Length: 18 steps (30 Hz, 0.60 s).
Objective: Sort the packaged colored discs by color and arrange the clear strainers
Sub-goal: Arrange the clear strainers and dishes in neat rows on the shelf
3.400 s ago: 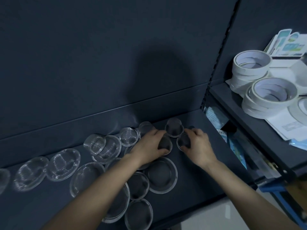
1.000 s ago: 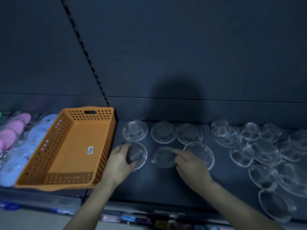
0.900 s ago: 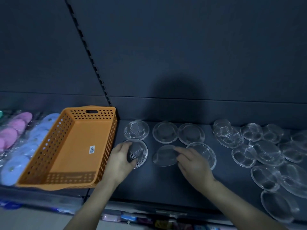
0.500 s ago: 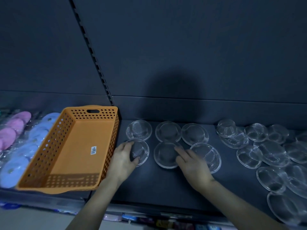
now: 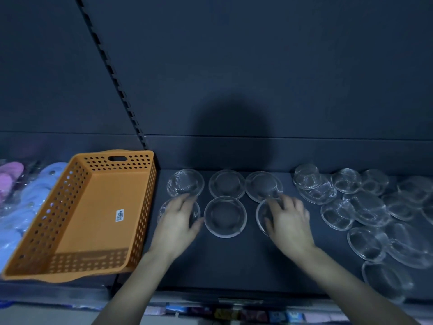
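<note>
Six clear strainers lie in two rows on the dark shelf [image 5: 234,261]. The back row has three: one on the left [image 5: 185,184], one in the middle [image 5: 226,184], one on the right [image 5: 263,186]. My left hand [image 5: 178,221] covers the front left strainer [image 5: 164,208], thumb and fingers on its rim. The front middle strainer [image 5: 225,216] lies free. My right hand [image 5: 289,219] grips the front right strainer [image 5: 261,215]. Packaged pink discs [image 5: 9,174] and blue discs [image 5: 21,207] lie at the far left.
An orange perforated basket [image 5: 77,261] stands left of the rows, tilted over the shelf's front edge. A loose heap of several more clear strainers [image 5: 365,207] fills the right side. A dark back panel [image 5: 234,78] rises behind. Lower shelf goods show along the bottom edge.
My right hand has left the front middle strainer, which now lies flat, and moved right onto the front right one. My left hand stays on the front left strainer.
</note>
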Each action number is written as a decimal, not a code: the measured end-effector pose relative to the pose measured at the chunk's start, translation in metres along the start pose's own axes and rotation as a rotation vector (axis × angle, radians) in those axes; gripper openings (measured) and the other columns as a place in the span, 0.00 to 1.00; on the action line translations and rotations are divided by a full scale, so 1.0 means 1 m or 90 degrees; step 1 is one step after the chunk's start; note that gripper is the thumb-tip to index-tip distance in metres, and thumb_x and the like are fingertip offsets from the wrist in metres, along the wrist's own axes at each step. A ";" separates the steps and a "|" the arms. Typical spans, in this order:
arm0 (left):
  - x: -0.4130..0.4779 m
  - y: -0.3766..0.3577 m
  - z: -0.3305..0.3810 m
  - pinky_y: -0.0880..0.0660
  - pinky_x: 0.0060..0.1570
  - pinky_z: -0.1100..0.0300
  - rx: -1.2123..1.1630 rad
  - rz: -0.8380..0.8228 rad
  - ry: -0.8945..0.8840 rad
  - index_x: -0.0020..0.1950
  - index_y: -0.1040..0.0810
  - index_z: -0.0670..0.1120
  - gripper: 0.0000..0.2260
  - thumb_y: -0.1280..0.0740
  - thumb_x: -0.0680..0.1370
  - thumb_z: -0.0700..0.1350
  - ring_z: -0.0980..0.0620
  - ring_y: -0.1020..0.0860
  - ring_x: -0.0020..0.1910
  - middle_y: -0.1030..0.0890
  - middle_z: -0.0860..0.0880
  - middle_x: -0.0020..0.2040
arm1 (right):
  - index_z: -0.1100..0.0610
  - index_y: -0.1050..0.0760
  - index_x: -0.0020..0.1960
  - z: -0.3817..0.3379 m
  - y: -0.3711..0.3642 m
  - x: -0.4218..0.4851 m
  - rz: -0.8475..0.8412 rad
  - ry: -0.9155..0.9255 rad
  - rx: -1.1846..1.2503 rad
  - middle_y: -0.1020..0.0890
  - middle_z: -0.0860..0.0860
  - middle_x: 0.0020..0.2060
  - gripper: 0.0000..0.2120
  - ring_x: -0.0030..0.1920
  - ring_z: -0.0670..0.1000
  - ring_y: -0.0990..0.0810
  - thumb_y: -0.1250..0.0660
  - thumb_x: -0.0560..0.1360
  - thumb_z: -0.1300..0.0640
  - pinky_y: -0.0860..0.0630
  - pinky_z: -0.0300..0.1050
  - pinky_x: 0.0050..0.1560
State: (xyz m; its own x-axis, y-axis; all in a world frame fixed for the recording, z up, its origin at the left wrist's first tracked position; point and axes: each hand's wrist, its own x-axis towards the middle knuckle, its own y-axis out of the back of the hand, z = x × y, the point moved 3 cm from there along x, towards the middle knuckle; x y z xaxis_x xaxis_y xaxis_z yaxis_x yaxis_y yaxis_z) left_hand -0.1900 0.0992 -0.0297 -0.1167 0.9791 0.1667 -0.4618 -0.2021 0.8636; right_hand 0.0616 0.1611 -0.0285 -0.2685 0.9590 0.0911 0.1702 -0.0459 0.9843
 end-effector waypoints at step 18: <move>0.028 -0.045 0.060 0.32 0.62 0.60 0.011 -0.117 -0.043 0.67 0.29 0.50 0.23 0.32 0.73 0.53 0.52 0.31 0.66 0.28 0.53 0.66 | 0.50 0.36 0.70 0.015 -0.002 0.003 -0.103 0.001 0.136 0.33 0.51 0.67 0.26 0.65 0.56 0.38 0.36 0.75 0.44 0.35 0.49 0.66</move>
State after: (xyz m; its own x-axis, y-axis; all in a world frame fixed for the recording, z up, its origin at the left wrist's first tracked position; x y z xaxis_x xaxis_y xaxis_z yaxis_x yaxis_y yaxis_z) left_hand -0.1198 0.1366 -0.0349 0.0269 0.9990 0.0367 -0.4541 -0.0205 0.8907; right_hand 0.0742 0.1687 -0.0328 -0.3106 0.9483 -0.0647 0.3209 0.1687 0.9320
